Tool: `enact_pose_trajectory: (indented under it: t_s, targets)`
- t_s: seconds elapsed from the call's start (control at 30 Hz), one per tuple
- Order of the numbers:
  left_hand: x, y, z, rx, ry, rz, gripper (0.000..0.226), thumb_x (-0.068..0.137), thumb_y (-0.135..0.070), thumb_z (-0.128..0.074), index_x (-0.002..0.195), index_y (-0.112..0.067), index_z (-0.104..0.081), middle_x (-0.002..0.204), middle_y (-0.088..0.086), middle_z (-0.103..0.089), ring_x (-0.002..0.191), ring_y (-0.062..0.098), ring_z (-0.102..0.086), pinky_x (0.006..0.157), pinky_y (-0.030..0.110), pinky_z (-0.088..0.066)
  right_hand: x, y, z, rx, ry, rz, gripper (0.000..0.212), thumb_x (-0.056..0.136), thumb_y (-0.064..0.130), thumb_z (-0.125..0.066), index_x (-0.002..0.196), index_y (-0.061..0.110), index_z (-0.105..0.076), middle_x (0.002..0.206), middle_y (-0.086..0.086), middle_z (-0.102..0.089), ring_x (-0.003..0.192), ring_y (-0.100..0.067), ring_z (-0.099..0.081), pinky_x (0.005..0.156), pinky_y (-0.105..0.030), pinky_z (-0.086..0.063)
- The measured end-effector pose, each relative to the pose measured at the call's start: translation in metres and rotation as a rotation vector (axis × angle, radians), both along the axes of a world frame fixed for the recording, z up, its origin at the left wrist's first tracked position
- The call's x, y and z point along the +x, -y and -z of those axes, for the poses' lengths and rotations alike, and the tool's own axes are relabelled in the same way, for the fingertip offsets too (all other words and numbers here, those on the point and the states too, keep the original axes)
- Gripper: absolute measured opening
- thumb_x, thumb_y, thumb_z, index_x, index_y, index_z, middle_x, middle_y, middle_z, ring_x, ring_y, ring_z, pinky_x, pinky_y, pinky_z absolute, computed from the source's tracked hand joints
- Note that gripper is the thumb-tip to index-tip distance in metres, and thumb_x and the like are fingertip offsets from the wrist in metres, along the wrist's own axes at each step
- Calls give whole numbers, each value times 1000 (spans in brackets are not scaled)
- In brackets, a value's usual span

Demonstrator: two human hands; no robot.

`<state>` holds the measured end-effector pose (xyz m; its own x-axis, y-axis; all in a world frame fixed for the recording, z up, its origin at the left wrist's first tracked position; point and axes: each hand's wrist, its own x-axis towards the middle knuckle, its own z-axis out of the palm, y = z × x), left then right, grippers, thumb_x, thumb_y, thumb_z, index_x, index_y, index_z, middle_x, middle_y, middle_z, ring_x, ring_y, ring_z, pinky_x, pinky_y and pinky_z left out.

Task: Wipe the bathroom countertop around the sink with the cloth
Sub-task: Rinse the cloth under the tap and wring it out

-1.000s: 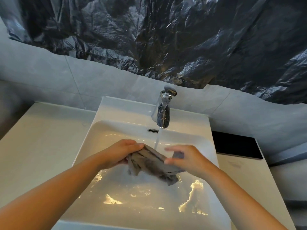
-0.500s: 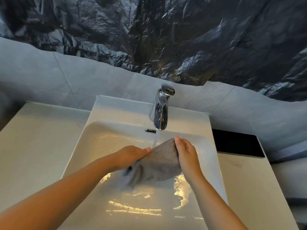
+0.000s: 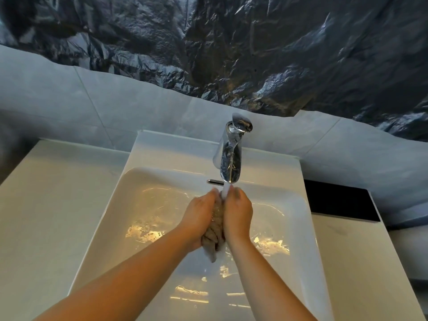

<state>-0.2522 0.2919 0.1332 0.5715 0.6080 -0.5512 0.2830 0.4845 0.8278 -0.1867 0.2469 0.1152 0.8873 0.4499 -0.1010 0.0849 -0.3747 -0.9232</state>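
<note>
The grey cloth [image 3: 214, 230] is not on the countertop [image 3: 48, 205] yet. It is over the middle of the sink [image 3: 108, 212], bunched into a narrow roll and squeezed between the two hands. The left hand [image 3: 198, 220] closes on it from 9 o'clock and the right hand [image 3: 237, 214] from 3 o'clock. On each hand the fingers lie pressed together, pointing toward 12 o'clock and curving in around the roll. How the thumbs sit cannot be told, as only the backs of the hands show.

The roll's long axis runs from 12 to 6 o'clock. Its upper end is under the stream of water [image 3: 225, 192] from the chrome faucet [image 3: 230, 156], and a short tail hangs out below the wrists at 6 o'clock.

Both hands are equally near the cloth, so either could carry it off. This looks like the wetting and wringing step, with all the wiping left to do. The broad stretch of counter lies at 9 o'clock, on the left hand's side. The narrower stretch at 3 o'clock has a flat black panel [image 3: 340, 200] at its back.
</note>
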Motion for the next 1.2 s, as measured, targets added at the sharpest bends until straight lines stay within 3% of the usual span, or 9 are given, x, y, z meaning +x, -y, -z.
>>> enact_pose_trajectory:
  t_s: [0.1, 0.2, 0.3, 0.4, 0.57, 0.7, 0.87, 1.03, 1.2]
  targets:
    - [-3, -3, -8, -144, 88, 29, 47, 96, -37, -42, 102, 3, -65, 96, 26, -69, 90, 38, -68, 88, 52, -52, 25, 7, 26, -159, -140, -66, 40, 95, 49, -37, 89, 16, -59, 87, -1, -61, 84, -18, -57, 67, -27, -45]
    - [-1, -9, -12, -179, 156, -2, 48, 97, -39, -41, 106, 3, -64, 99, 25, -69, 91, 36, -69, 89, 49, -52, 22, 27, 42, -21, -521, -166, 70, 76, 82, -37, 127, 35, -47, 125, -1, -57, 114, -21, -56, 97, -47, -48]
    - [1, -18, -8, 14, 128, -40, 43, 95, -44, -44, 99, -7, -65, 93, 18, -69, 91, 31, -68, 91, 50, -52, 8, 46, 43, 85, -699, -299, 63, 79, 74, -45, 127, 33, -49, 124, 0, -59, 115, -21, -56, 100, -48, -46]
    - [-4, -25, -5, 290, 8, 37, 39, 93, -46, -47, 87, -11, -64, 83, 11, -65, 82, 23, -63, 81, 43, -54, -1, 51, 35, -64, -550, -363, 75, 68, 82, -50, 121, 28, -56, 120, 1, -63, 111, -19, -59, 100, -42, -47]
    - [-26, -36, 7, 609, -299, 5, 37, 90, -41, -56, 90, -5, -60, 91, 15, -65, 77, 22, -57, 72, 38, -48, 17, 55, 2, 35, -283, -280, 28, 92, 43, -52, 92, 20, -69, 88, -2, -73, 86, -19, -69, 77, -29, -56]
    - [-25, -33, 10, 369, -165, 60, 39, 93, -51, -44, 124, -28, -47, 107, -2, -65, 95, 17, -63, 87, 38, -51, 20, 46, -16, 59, -261, -227, 34, 95, 45, -45, 89, 22, -70, 89, -2, -73, 87, -16, -69, 77, -31, -56]
    - [-10, -7, 4, 221, -169, 217, 67, 97, -55, -19, 72, -14, -65, 71, 10, -68, 67, 23, -66, 73, 36, -56, 0, 27, -25, 222, -95, 10, 38, 94, 35, -53, 63, 12, -55, 58, -2, -54, 55, -8, -52, 54, -20, -46]
    - [6, 10, 2, 20, -134, -91, 70, 97, -56, -23, 84, -2, -65, 65, 18, -66, 56, 28, -65, 53, 37, -56, -8, 7, -7, 101, 145, 18, 30, 94, 36, -52, 65, 27, -53, 56, 11, -56, 52, -2, -53, 49, -10, -38]
    - [-7, -2, -11, -83, -44, 83, 70, 93, -60, -34, 92, -1, -70, 68, 21, -67, 52, 31, -62, 44, 30, -50, 22, 13, 10, -76, 130, -145, 44, 88, 59, -43, 81, 18, -57, 72, 4, -61, 65, -8, -57, 57, -22, -46]
